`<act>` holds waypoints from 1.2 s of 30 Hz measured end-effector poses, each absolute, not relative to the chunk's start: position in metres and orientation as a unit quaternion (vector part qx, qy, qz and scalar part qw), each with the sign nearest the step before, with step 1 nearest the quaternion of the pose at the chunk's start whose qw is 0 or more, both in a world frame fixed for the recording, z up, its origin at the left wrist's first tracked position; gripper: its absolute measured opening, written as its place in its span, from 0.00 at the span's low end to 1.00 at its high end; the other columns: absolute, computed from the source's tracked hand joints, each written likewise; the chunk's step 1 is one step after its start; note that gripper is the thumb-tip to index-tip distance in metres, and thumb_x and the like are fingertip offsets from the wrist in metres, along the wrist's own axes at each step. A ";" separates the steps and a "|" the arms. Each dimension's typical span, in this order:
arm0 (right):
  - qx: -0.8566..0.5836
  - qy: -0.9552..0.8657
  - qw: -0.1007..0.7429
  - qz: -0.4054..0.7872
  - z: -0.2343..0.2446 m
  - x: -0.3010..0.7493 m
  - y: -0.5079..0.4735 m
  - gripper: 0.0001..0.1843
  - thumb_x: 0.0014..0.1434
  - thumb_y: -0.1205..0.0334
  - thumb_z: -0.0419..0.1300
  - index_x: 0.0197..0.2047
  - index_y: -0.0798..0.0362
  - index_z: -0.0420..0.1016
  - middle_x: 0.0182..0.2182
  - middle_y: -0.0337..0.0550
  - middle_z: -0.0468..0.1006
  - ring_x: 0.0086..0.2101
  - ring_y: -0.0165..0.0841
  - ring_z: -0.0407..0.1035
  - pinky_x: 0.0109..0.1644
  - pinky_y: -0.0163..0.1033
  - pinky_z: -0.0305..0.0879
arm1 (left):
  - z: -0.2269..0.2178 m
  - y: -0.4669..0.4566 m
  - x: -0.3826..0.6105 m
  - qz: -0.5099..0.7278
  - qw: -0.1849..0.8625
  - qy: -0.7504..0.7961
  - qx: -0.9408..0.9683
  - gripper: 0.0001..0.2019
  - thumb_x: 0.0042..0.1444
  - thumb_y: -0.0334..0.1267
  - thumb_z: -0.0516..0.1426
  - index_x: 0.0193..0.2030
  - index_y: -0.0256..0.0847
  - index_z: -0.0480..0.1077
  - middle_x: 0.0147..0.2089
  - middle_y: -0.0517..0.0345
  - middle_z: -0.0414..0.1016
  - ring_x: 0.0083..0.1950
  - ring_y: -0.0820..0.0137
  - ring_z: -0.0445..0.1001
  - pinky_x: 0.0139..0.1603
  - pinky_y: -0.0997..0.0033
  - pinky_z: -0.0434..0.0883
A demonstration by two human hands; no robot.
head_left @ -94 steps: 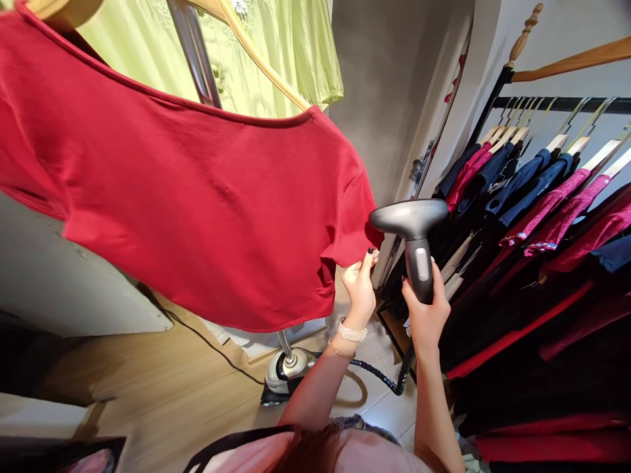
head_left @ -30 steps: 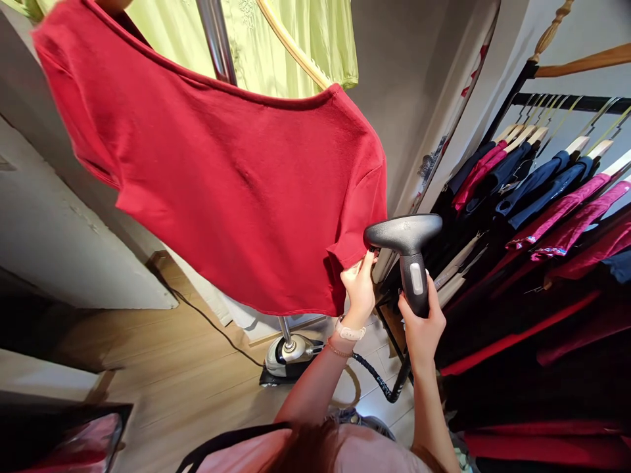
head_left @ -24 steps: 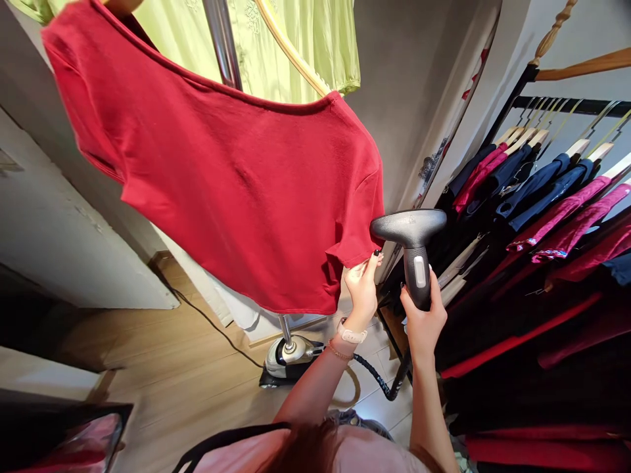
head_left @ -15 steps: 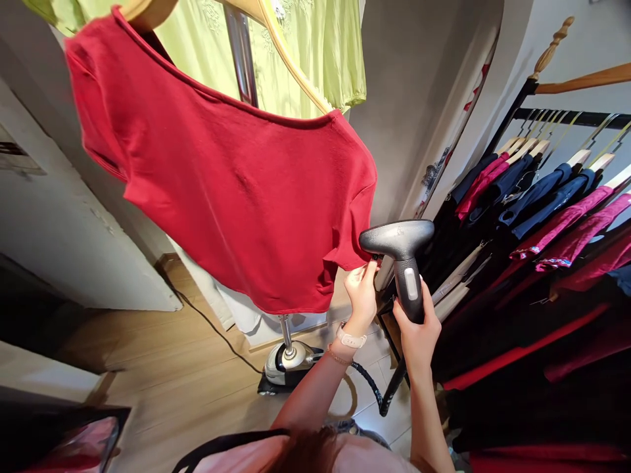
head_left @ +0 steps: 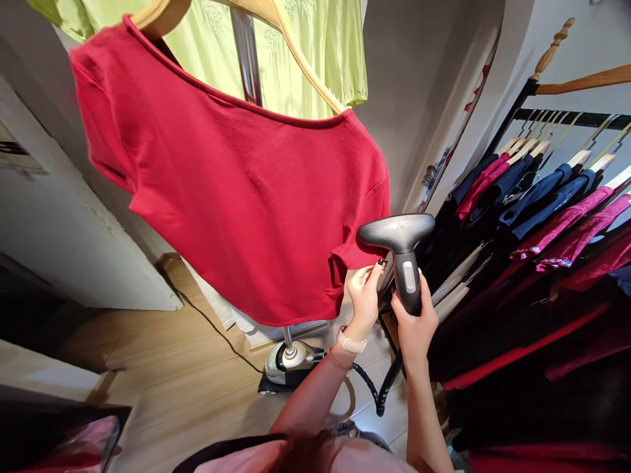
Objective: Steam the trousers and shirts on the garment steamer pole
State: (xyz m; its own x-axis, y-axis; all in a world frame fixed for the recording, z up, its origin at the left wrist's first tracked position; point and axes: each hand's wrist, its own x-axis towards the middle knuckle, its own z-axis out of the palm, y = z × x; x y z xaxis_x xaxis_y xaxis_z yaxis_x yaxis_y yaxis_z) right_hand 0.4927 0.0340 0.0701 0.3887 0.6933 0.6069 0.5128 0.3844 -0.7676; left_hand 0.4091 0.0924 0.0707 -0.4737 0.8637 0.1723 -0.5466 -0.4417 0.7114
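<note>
Our left hand [head_left: 365, 309] had its grip pressed together, thumb and fingertips pinching the lower hem of a red T-shirt [head_left: 236, 197] near the side corner, and our right hand [head_left: 414, 332] was closed around the upright handle of a handheld garment steamer [head_left: 409, 282]. The steamer's wide, dark grey head [head_left: 396, 231] stood just beside that corner of the shirt, right above our left hand; from this view we could not tell whether it touched the fabric. The red T-shirt hung in the air, spread flat and slightly tilted, from a wooden hanger [head_left: 160, 14] on a silver pole [head_left: 246, 59], with a lime green blouse [head_left: 315, 52] on its own wooden hanger behind it. A black hose [head_left: 369, 384] ran down from the steamer toward the floor, and the steamer's base unit [head_left: 290, 361] stood at the foot of the pole, with a thin black cord [head_left: 211, 328] trailing across the wood floor [head_left: 172, 348]. A white watch [head_left: 351, 343] and a thin bracelet [head_left: 339, 362] circled our left wrist. To our right stood a black clothes rack [head_left: 566, 117], packed with navy, magenta and red garments [head_left: 542, 197] on wooden hangers.
</note>
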 end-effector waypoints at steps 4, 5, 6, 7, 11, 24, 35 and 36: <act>-0.548 -0.551 0.626 0.063 0.073 0.493 0.033 0.36 0.59 0.53 0.68 0.71 0.46 0.71 0.62 0.46 0.78 0.58 0.43 0.76 0.67 0.49 0.69 | 0.073 0.092 0.407 0.808 0.437 0.289 0.268 0.12 0.52 0.45 0.70 0.32 0.39 0.79 0.35 0.55 0.81 0.39 0.67 0.78 0.46 0.67 0.74; -0.547 -0.550 0.627 0.072 0.072 0.494 0.032 0.36 0.59 0.53 0.68 0.71 0.46 0.71 0.62 0.45 0.78 0.59 0.43 0.75 0.67 0.48 0.69 | 0.074 0.092 0.406 0.808 0.440 0.287 0.266 0.12 0.51 0.45 0.71 0.32 0.39 0.78 0.35 0.55 0.81 0.39 0.68 0.78 0.46 0.67 0.74; -0.544 -0.546 0.631 0.086 0.070 0.494 0.030 0.36 0.59 0.53 0.68 0.71 0.46 0.71 0.63 0.45 0.78 0.59 0.43 0.75 0.67 0.48 0.69 | 0.075 0.092 0.405 0.809 0.445 0.282 0.261 0.12 0.50 0.45 0.71 0.32 0.39 0.78 0.35 0.55 0.80 0.38 0.68 0.78 0.45 0.68 0.74; -0.542 -0.538 0.638 0.098 0.069 0.495 0.027 0.37 0.59 0.53 0.68 0.70 0.46 0.71 0.63 0.46 0.77 0.60 0.43 0.75 0.67 0.48 0.69 | 0.075 0.093 0.403 0.811 0.451 0.275 0.253 0.13 0.49 0.45 0.71 0.31 0.39 0.77 0.34 0.55 0.80 0.38 0.68 0.78 0.45 0.68 0.75; -0.558 -0.460 0.684 0.096 0.070 0.506 0.023 0.39 0.57 0.49 0.70 0.68 0.53 0.72 0.61 0.52 0.78 0.59 0.46 0.74 0.67 0.52 0.70 | 0.079 0.099 0.389 0.825 0.465 0.244 0.210 0.15 0.51 0.48 0.69 0.30 0.41 0.72 0.35 0.56 0.77 0.39 0.68 0.77 0.46 0.67 0.76; -0.583 -0.405 0.693 0.128 0.067 0.515 0.017 0.42 0.54 0.44 0.70 0.67 0.56 0.72 0.52 0.53 0.81 0.46 0.43 0.78 0.54 0.50 0.78 | 0.095 0.097 0.368 0.828 0.499 0.194 0.167 0.10 0.60 0.43 0.64 0.37 0.45 0.67 0.40 0.55 0.76 0.38 0.69 0.75 0.44 0.66 0.77; -0.575 -0.411 0.700 0.106 0.070 0.516 0.007 0.42 0.54 0.46 0.71 0.67 0.57 0.73 0.55 0.55 0.80 0.49 0.45 0.78 0.56 0.50 0.78 | 0.112 0.080 0.381 0.838 0.436 0.217 0.248 0.31 0.44 0.40 0.73 0.55 0.50 0.69 0.44 0.58 0.80 0.43 0.63 0.81 0.52 0.54 0.81; -0.574 -0.412 0.700 0.104 0.070 0.517 0.006 0.42 0.54 0.47 0.71 0.68 0.57 0.72 0.55 0.55 0.81 0.50 0.45 0.78 0.57 0.50 0.78 | 0.113 0.079 0.383 0.841 0.432 0.217 0.244 0.33 0.43 0.40 0.74 0.56 0.50 0.68 0.42 0.59 0.79 0.40 0.64 0.81 0.50 0.55 0.81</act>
State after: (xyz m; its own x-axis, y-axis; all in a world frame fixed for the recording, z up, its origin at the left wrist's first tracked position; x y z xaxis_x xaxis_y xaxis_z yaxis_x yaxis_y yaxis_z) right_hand 0.5168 0.0063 0.0703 0.6383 0.6193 0.4573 0.3279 0.3187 -0.8893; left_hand 0.3832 0.0787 0.1126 -0.5087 0.8316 0.2226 -0.6200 -0.5333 0.5755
